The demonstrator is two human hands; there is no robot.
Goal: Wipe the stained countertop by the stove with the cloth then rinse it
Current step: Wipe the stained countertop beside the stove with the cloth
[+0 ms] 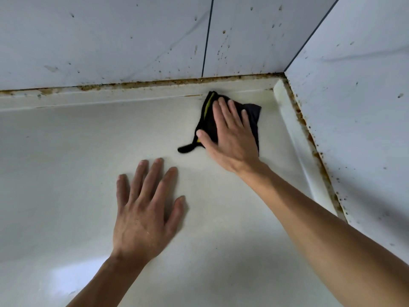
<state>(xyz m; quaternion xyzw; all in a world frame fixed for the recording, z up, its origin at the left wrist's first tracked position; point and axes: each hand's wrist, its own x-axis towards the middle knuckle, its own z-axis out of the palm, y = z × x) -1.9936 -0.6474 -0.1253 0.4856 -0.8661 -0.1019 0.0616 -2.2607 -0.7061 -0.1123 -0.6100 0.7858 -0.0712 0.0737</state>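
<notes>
A black cloth with a yellow edge (252,114) lies flat on the cream countertop (66,165), near its back right corner. My right hand (230,136) presses down on the cloth with straight, spread fingers and covers most of it. A thin black strip of the cloth sticks out to the left below my thumb. My left hand (146,209) rests flat on the bare countertop, fingers spread, closer to me and to the left of the cloth.
Pale tiled walls (110,41) rise behind and to the right (354,107), speckled with brown spatter. Brown grime lines the seam (155,84) along the raised back lip and the right-hand seam (314,151). No stove or sink is in view.
</notes>
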